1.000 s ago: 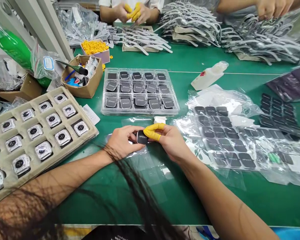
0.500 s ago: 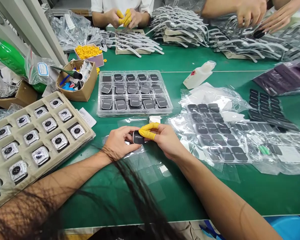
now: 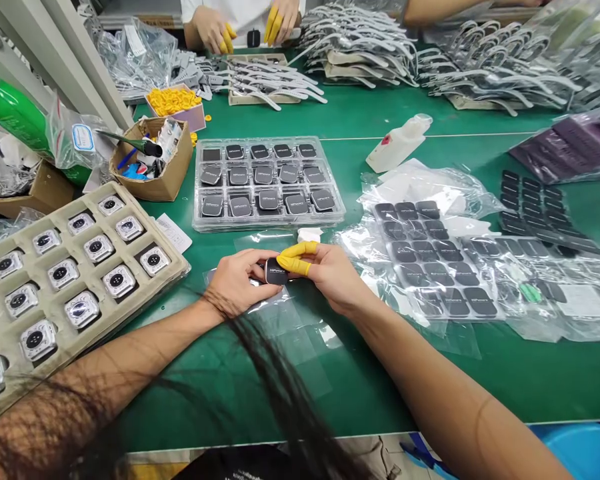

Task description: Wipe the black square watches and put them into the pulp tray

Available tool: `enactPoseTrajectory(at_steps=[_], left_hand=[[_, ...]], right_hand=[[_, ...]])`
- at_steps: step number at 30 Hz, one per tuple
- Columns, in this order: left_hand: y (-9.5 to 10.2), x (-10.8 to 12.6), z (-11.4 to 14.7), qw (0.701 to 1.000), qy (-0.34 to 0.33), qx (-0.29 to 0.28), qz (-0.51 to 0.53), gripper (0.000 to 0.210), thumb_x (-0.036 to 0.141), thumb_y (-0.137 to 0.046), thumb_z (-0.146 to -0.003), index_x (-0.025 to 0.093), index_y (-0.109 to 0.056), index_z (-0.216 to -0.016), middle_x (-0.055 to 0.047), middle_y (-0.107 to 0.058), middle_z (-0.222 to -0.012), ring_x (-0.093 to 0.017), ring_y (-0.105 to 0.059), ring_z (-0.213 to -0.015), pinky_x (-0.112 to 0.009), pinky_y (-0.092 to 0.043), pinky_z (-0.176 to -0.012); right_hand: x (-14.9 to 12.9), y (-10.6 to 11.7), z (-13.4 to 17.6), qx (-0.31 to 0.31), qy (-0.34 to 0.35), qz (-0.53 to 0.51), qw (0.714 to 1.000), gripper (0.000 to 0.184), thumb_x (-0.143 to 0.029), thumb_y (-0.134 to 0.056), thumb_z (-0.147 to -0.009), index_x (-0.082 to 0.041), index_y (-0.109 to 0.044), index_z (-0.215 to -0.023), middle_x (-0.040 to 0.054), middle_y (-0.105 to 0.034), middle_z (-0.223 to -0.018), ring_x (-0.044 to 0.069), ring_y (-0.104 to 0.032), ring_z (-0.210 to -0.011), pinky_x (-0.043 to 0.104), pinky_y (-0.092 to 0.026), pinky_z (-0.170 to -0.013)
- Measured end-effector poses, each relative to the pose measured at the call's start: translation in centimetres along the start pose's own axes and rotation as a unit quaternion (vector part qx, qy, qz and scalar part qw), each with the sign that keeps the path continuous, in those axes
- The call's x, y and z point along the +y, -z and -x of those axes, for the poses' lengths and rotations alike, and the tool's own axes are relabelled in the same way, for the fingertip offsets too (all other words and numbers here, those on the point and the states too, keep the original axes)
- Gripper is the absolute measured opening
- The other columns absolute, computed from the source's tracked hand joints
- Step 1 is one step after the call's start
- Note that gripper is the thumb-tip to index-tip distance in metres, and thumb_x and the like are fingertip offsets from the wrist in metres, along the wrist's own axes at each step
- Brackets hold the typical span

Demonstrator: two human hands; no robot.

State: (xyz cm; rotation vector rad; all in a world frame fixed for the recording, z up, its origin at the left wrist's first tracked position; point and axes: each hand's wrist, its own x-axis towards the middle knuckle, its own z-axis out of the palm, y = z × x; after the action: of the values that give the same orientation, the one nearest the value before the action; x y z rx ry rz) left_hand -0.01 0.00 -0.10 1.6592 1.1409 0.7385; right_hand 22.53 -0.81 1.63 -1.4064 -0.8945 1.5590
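Between my two hands is a smartwatch body (image 3: 275, 272), its black front with white lettering turned up. My left hand (image 3: 236, 283) grips it from the left, the thumb along its lower edge. On the other side my right hand (image 3: 335, 277), with yellow finger cots on thumb and forefinger, pinches its right edge. Clear plastic film (image 3: 275, 310) lies on the table under the hands. Just beyond, a clear plastic tray (image 3: 199, 217) holds several black-faced square pieces. To the right lie sheets of black square stickers (image 3: 437, 273).
At left a beige tray (image 3: 183, 268) carries several watch bodies, backs up. Behind it stand a cardboard box (image 3: 173, 177) of small items and a box of yellow finger cots (image 3: 173, 101). A white bottle (image 3: 400, 143) leans at right. Co-workers' hands and stacks of grey straps (image 3: 360, 47) are across the table.
My hands keep their hold on the watch body, which is tilted slightly so its lettering shows more. Across the table, one co-worker's hands have parted and another's have drawn back from the straps.
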Motion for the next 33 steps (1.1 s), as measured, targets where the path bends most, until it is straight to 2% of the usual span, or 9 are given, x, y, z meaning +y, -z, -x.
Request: enactPoseTrajectory(at_steps=[10, 15, 20, 22, 24, 26, 30, 31, 33], left_hand=[[0.1, 0.3, 0.2, 1.000, 0.020, 0.001, 0.016, 0.056, 0.014, -0.102, -0.080, 0.021, -0.098, -0.136, 0.000, -0.094, -0.088, -0.024, -0.091, -0.084, -0.034, -0.073, -0.085], [0.3, 0.8, 0.2, 0.999, 0.039, -0.002, 0.025, 0.055, 0.017, -0.102, -0.079, 0.020, -0.097, -0.134, 0.000, -0.092, -0.087, -0.024, -0.091, -0.084, -0.034, -0.073, -0.084], [0.2, 1.2, 0.1, 0.998, 0.054, 0.008, 0.029, 0.053, 0.014, -0.102, -0.078, 0.021, -0.097, -0.130, 0.001, -0.092, -0.087, -0.024, -0.092, -0.086, -0.034, -0.074, -0.087], [0.2, 1.2, 0.1, 0.996, 0.067, 0.008, 0.057, 0.055, 0.016, -0.104, -0.079, 0.020, -0.095, -0.133, 0.001, -0.092, -0.088, -0.024, -0.092, -0.088, -0.034, -0.075, -0.088], [0.2, 1.0, 0.0, 0.990, 0.080, 0.009, 0.112, 0.058, 0.019, -0.107, -0.080, 0.019, -0.092, -0.136, -0.001, -0.093, -0.091, -0.024, -0.093, -0.090, -0.035, -0.076, -0.090], [0.2, 0.8, -0.2, 0.981, 0.092, 0.013, 0.172, 0.062, 0.021, -0.109, -0.079, 0.017, -0.089, -0.137, -0.002, -0.094, -0.095, -0.024, -0.093, -0.090, -0.036, -0.077, -0.091], [0.3, 0.3, -0.4, 0.970, 0.101, 0.027, 0.220, 0.070, 0.021, -0.112, -0.070, 0.017, -0.088, -0.135, 0.001, -0.092, -0.094, -0.022, -0.092, -0.087, -0.034, -0.077, -0.088], [0.3, 0.3, -0.5, 0.969, 0.103, 0.032, 0.221, 0.071, 0.021, -0.113, -0.067, 0.018, -0.088, -0.134, 0.002, -0.092, -0.093, -0.021, -0.091, -0.086, -0.033, -0.076, -0.087], [0.2, 0.2, -0.5, 0.966, 0.107, 0.044, 0.229, 0.075, 0.023, -0.116, -0.063, 0.018, -0.088, -0.132, 0.001, -0.092, -0.094, -0.021, -0.091, -0.086, -0.033, -0.076, -0.085]], right_hand=[[0.2, -0.1, 0.0, -0.009, 0.012, 0.011, 1.000, 0.053, -0.053, -0.128, -0.053, -0.026, -0.091, -0.080, 0.0046, -0.089, -0.091, 0.026, -0.081, -0.092, 0.043, -0.072, -0.093], [0.6, -0.5, 0.1, -0.009, 0.039, 0.030, 0.999, 0.054, -0.059, -0.126, -0.059, -0.026, -0.091, -0.084, 0.0063, -0.091, -0.095, 0.026, -0.080, -0.093, 0.040, -0.068, -0.085], [1.6, -0.1, -0.2, 0.004, 0.088, 0.104, 0.991, 0.057, -0.075, -0.117, -0.077, -0.027, -0.089, -0.092, 0.0083, -0.087, -0.096, 0.030, -0.078, -0.094, 0.046, -0.071, -0.088], [2.0, 0.8, -0.4, 0.071, 0.183, 0.199, 0.960, 0.050, -0.072, -0.112, -0.087, -0.029, -0.092, -0.103, 0.0106, -0.084, -0.100, 0.034, -0.077, -0.102, 0.053, -0.073, -0.096], [2.3, 2.0, -0.7, 0.120, 0.301, 0.304, 0.896, 0.041, -0.062, -0.107, -0.096, -0.029, -0.097, -0.119, 0.0133, -0.081, -0.108, 0.038, -0.075, -0.111, 0.059, -0.073, -0.106], [2.5, 3.0, -0.9, 0.082, 0.379, 0.391, 0.834, 0.047, -0.058, -0.104, -0.100, -0.033, -0.100, -0.139, 0.0164, -0.080, -0.127, 0.039, -0.076, -0.117, 0.064, -0.073, -0.111], [2.6, 2.9, -1.1, -0.099, 0.391, 0.533, 0.744, 0.057, -0.062, -0.110, -0.099, -0.050, -0.098, -0.153, 0.0125, -0.076, -0.171, 0.045, -0.076, -0.145, 0.067, -0.069, -0.130], [2.7, 2.7, -1.2, -0.109, 0.384, 0.553, 0.731, 0.056, -0.060, -0.110, -0.101, -0.052, -0.098, -0.155, 0.0107, -0.075, -0.177, 0.046, -0.073, -0.155, 0.069, -0.064, -0.139], [2.9, 2.3, -1.3, -0.065, 0.376, 0.572, 0.726, 0.057, -0.056, -0.106, -0.105, -0.052, -0.095, -0.161, 0.0104, -0.072, -0.185, 0.049, -0.066, -0.169, 0.074, -0.054, -0.150]])
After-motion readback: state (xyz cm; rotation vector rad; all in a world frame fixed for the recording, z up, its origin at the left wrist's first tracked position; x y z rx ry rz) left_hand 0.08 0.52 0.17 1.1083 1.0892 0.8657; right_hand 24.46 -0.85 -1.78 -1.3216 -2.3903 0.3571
